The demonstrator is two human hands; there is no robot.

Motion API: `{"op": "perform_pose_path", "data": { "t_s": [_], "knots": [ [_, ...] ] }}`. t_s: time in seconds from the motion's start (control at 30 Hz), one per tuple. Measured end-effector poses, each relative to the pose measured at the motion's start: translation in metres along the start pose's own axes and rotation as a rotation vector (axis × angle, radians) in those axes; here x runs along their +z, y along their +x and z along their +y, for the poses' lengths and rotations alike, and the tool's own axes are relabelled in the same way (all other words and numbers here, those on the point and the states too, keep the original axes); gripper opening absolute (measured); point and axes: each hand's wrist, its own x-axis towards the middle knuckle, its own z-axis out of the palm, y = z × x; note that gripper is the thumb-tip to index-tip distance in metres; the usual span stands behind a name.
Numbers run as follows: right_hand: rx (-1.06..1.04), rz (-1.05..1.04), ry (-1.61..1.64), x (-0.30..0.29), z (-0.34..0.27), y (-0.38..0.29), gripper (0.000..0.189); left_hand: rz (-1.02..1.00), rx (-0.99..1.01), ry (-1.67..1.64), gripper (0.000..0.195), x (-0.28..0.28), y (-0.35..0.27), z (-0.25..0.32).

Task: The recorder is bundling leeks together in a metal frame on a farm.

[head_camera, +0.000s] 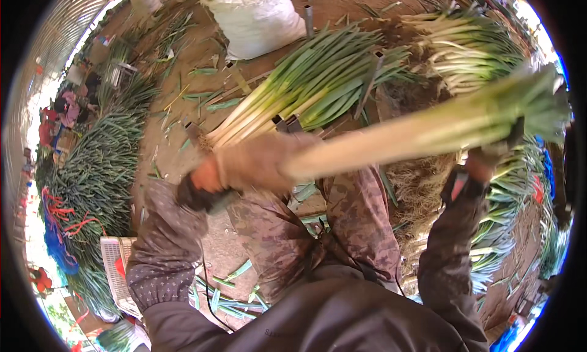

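Note:
A blurred bundle of long green onions [390, 143] spans the view in front of me, its pale end to the left and green leaves to the right. My gloved left hand [263, 161] is closed around the pale end. My right hand [493, 152] is at the leafy end, dark and partly hidden; its fingers are hard to make out. Behind the bundle, more green onions [312, 81] lie across a low metal frame [369, 83], roots towards the lower left.
A white woven sack [254, 19] stands ahead. Heaps of green onions lie at the left [101, 168] and upper right [477, 49]. A white plastic crate [112, 274] is at my left side. Several people sit at the far left. Loose leaves litter the ground.

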Motion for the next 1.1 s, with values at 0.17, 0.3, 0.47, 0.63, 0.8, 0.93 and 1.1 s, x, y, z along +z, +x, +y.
{"op": "perform_pose_path", "data": {
  "t_s": [0.17,0.3,0.47,0.63,0.8,0.93,1.1],
  "knots": [
    [0.765,0.072,0.862,0.210,-0.024,0.018,0.049,0.222,-0.235,-0.051,0.071,-0.058,-0.056,-0.105],
    [0.955,-0.124,1.072,0.291,0.029,-0.038,0.034,0.297,-0.378,-0.202,0.076,-0.054,-0.085,-0.203],
    [1.416,-0.271,0.921,0.338,0.102,-0.156,0.030,0.197,-0.700,-0.558,0.067,-0.004,-0.112,-0.338],
    [1.653,-0.890,0.452,0.292,0.131,-0.217,0.035,-0.017,-1.265,-0.223,0.073,0.030,-0.119,-0.376],
    [0.551,-1.476,-0.118,0.312,0.079,-0.176,0.058,0.202,-1.188,0.234,0.056,0.041,-0.111,-0.363],
    [-0.558,-1.504,-0.467,0.338,0.090,-0.181,0.077,0.483,-1.147,0.527,0.057,0.057,-0.039,-0.306],
    [-0.694,-1.701,-0.574,0.394,0.126,-0.216,0.097,0.564,-1.190,0.448,0.092,0.084,-0.011,-0.333]
  ]
}}
